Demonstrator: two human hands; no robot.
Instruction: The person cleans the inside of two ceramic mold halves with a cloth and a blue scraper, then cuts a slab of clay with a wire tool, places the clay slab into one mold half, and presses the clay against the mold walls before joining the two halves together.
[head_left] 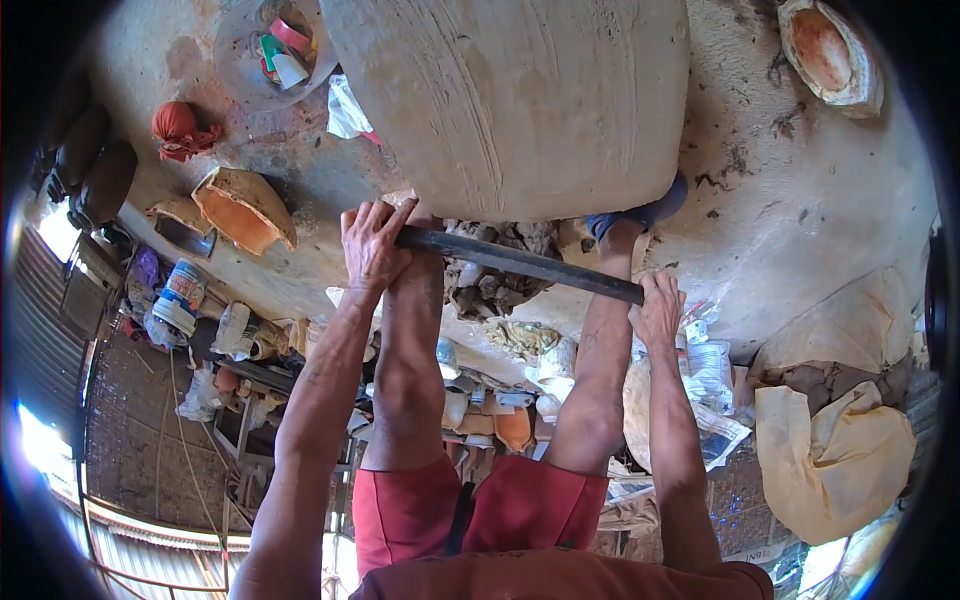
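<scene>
Both my hands grip a dark, straight bar (520,265), held crosswise in front of my shins and slanting down to the right. Around its left end, my left hand (375,245) is closed, thumb reaching along the top. The other end sits in my closed right hand (657,312). Just beyond the bar lies a large, smooth grey-brown slab (540,110) with rounded corners and long streaks across its surface; it looks like clay. Dark lumps (500,265), perhaps clay, are heaped between my legs, partly behind the bar.
Far left stands a clear tub (232,65) of small coloured pieces. A red cloth bundle (176,125) and a broken-edged clay mould (245,210) lie left. Another mould (825,48) sits far right. Tan sheets (835,460) lie at right, with cluttered containers (182,295) at left.
</scene>
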